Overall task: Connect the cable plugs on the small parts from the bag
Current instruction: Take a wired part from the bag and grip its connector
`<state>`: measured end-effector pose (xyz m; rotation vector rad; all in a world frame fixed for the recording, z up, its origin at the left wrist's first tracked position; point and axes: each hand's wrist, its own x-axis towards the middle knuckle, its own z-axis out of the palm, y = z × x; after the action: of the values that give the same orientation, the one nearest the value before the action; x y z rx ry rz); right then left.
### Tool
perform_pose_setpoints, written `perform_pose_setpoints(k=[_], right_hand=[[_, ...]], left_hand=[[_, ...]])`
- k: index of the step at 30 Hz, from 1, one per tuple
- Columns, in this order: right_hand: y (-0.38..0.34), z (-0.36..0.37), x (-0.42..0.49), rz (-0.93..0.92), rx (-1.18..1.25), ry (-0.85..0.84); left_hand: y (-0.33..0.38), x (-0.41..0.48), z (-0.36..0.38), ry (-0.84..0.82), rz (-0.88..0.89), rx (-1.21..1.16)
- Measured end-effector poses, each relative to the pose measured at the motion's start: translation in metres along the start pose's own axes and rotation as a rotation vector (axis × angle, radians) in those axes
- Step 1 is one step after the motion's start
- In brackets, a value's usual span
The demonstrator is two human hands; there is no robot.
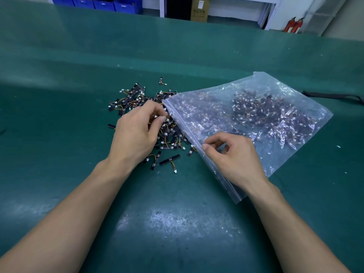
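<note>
The left hand [136, 134] pinches small parts [167, 134] in the pile beside the zip bag [275, 115], where the right hand [234, 154] rests, fingers curled, grip unclear.

The left hand [136, 133] covers part of the pile of small parts [169, 134], and whether its curled fingers hold one is too small to tell. More parts inside the bag [262, 79] look blurry through the plastic, and the right hand [234, 154] hides some. The top edge cuts off the blue bins [102, 3], and the right edge cuts off a black strap [332, 95].
</note>
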<state>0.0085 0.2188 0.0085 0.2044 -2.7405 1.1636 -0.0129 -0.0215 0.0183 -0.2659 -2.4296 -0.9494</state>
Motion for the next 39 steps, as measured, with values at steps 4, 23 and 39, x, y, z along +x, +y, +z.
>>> perform_pose_setpoints(k=[4, 23, 39], right_hand=[[0.001, 0.000, 0.000, -0.010, -0.008, 0.005], [-0.003, -0.001, -0.001, -0.009, 0.013, 0.019], [-0.018, -0.001, -0.006, -0.088, 0.419, -0.094]], left_hand=[[0.005, -0.001, -0.001, 0.023, 0.057, -0.029], [0.000, -0.001, 0.003, -0.045, 0.019, -0.151], [0.025, -0.015, 0.010, -0.353, 0.096, -0.523]])
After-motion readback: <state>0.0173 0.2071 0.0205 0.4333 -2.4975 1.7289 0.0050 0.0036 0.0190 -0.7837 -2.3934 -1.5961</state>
